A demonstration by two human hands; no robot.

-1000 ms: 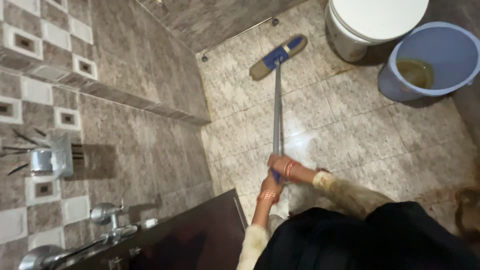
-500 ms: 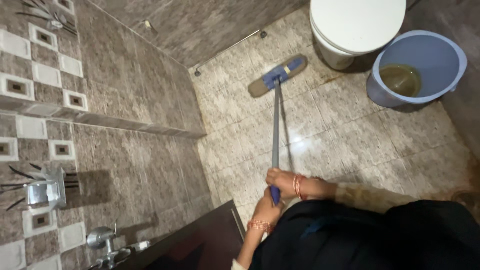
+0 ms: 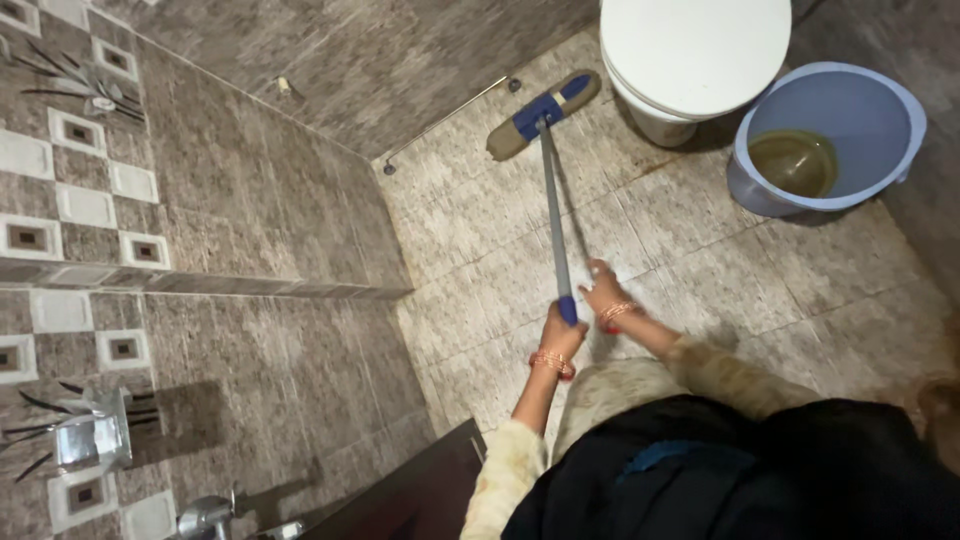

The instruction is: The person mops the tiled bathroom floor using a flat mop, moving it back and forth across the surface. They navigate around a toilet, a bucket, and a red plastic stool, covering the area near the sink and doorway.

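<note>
I hold a flat mop (image 3: 541, 113) with a blue-grey handle. Its blue and tan head rests on the tiled floor next to the base of a white toilet (image 3: 694, 52). My left hand (image 3: 562, 333) grips the blue end of the handle, with bangles on the wrist. Just above and to the right, my right hand (image 3: 606, 292) closes on the same handle. Both arms wear pale patterned sleeves.
A pale blue bucket (image 3: 888, 155) with murky water stands right of the toilet. Brown tiled walls rise on the left, with a metal fitting (image 3: 95, 435) and a tap (image 3: 210, 515) low down. A dark door edge (image 3: 400, 495) is near my left arm.
The view has shifted so the toilet and bucket sit higher and closer. The mop head has slid nearer the toilet base. Both hands keep their grip on the handle.
</note>
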